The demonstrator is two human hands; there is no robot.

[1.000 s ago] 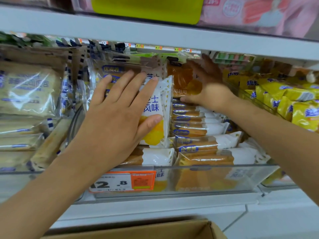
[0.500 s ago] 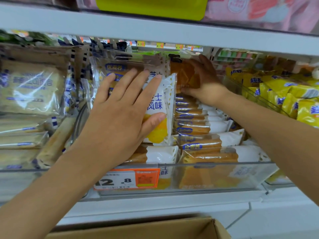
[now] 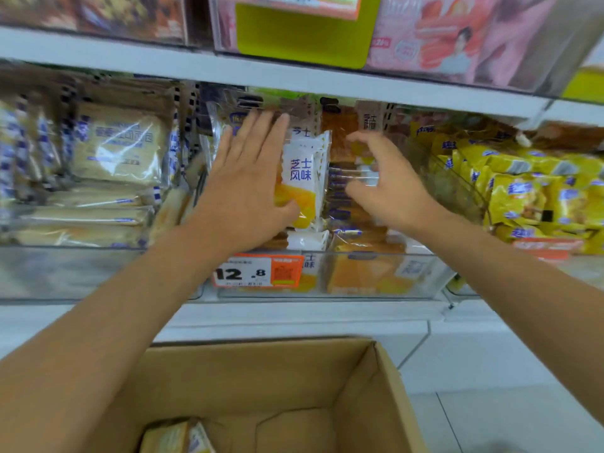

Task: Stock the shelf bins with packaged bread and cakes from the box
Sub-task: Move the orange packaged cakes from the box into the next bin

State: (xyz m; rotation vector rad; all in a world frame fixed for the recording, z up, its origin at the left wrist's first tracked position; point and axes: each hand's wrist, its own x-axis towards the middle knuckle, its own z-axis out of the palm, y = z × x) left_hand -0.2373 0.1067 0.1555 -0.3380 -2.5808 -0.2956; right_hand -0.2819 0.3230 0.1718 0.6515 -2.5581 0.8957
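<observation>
A: What colour is the pack (image 3: 302, 173)?
B: White, with purple letters and a yellow bottom.
A: And the tag (image 3: 258, 273)?
B: Orange and white, with black numbers. The box (image 3: 268, 380) is brown. The bags (image 3: 519, 201) are yellow with blue letters.

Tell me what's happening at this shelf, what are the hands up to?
A person is stocking the clear middle bin on the shelf. The left hand presses flat, fingers straight, against an upright white-and-yellow cake packet. The right hand hovers beside it with loosely curled fingers, holding nothing, in front of the stacked packets. The cardboard box below is open, with at least one packet showing inside.
</observation>
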